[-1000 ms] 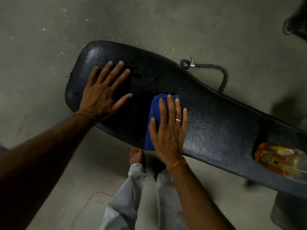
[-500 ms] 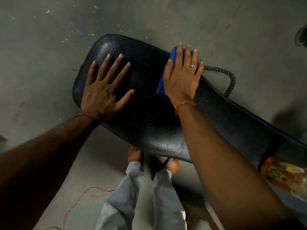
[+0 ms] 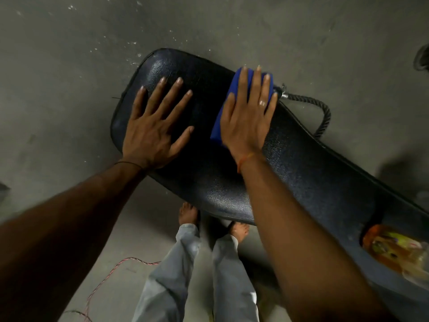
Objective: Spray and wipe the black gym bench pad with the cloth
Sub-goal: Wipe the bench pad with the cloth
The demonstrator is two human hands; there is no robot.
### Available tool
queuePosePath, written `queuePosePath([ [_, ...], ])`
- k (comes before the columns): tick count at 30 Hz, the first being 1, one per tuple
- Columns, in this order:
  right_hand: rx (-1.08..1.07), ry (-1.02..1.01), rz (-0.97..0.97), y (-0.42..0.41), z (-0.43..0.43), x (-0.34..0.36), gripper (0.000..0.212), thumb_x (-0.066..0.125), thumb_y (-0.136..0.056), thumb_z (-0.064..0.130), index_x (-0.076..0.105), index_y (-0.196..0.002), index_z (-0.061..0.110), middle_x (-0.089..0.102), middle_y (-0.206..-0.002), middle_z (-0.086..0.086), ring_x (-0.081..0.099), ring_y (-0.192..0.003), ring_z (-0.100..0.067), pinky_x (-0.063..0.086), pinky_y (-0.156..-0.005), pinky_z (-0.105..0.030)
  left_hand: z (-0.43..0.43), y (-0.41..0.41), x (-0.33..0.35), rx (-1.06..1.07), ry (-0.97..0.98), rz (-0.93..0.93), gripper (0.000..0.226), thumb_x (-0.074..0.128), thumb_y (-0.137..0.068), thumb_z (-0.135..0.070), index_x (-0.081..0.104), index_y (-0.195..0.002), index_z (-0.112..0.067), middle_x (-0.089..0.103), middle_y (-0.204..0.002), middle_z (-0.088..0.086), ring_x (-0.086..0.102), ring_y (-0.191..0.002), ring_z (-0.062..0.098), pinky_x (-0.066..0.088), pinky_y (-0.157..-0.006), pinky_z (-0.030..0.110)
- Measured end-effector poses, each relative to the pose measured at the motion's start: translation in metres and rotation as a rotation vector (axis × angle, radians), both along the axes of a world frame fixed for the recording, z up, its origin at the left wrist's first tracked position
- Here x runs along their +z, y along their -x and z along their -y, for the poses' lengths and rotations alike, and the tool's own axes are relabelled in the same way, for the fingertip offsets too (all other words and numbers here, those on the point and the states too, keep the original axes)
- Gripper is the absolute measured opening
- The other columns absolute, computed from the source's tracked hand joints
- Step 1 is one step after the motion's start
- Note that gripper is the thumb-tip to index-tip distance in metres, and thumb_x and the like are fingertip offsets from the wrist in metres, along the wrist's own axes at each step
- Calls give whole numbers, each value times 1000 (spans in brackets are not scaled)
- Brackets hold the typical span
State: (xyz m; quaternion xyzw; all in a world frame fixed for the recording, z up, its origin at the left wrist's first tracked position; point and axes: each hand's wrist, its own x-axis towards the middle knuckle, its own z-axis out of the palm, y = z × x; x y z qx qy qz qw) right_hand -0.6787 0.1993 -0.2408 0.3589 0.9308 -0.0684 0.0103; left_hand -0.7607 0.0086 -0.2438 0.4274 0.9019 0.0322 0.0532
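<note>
The grey floor (image 3: 69,117) fills most of the view and has little white specks on it. A long black bench pad (image 3: 301,177) lies across it, from the upper middle down to the lower right, and its bumpy top looks shiny. Two bare arms reach out over the pad. Below them are grey trousers (image 3: 176,275) and two bare feet (image 3: 189,212) on the floor, just beside the near edge of the pad. The left hand (image 3: 153,129) lies flat on the wide end of the pad, with its fingers straight and spread and nothing in it. The right hand (image 3: 246,122) lies flat on a blue cloth (image 3: 236,87) with its fingers straight, pressing it onto the pad near the far edge. The cloth is folded and peeks out on the left of the hand and between the fingers. A blurry orange and yellow spray bottle (image 3: 399,254) lies on the pad at the lower right, well apart from the hands. A dark twisted rope (image 3: 323,117) curls on the floor behind the pad. A thin red and white cord (image 3: 104,282) runs along the floor by the trousers. The right hand wears a small ring (image 3: 262,103).
</note>
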Motion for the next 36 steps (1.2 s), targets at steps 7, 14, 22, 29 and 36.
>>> queuePosePath([
  [7, 15, 22, 1, -49, 69, 12, 60, 20, -112, 35, 4, -167, 18, 0, -175, -11, -1, -163, -29, 9, -130, -53, 1, 6, 2, -11, -27, 10, 67, 27, -104, -56, 12, -162, -27, 6, -171, 1, 4, -158, 24, 12, -125, 54],
  [14, 181, 60, 45, -80, 106, 8, 63, 30, -110, 38, 7, -167, 22, 3, -175, -10, 3, -163, -28, 12, -130, -54, 15, 29, 6, -145, -10, 27, 63, 28, -105, -53, 17, -161, -29, 11, -170, -3, 8, -158, 19, 14, -126, 46],
  [22, -23, -22, -75, 21, 40, -3, 60, 18, -110, 36, 14, -167, 17, 12, -175, -11, 9, -162, -31, 14, -129, -54, 27, 39, -3, 0, -146, 84, 67, 30, -104, -54, 15, -162, -23, 9, -170, 0, 3, -158, 19, 7, -129, 42],
  [29, 217, 93, 37, -72, 138, 10, 65, 29, -110, 37, 4, -167, 21, -1, -176, -8, -1, -163, -27, 9, -131, -53, 28, 39, -3, -4, -132, 131, 65, 26, -105, -47, 14, -162, -20, 7, -170, 1, 1, -158, 18, 9, -128, 45],
  [36, 96, 65, -51, 55, 42, -2, 62, 18, -108, 38, 14, -167, 19, 11, -175, -10, 8, -162, -29, 12, -130, -54, 30, 39, -6, -10, -148, 90, 61, 30, -106, -40, 17, -162, -18, 10, -170, 1, 5, -158, 18, 16, -127, 46],
])
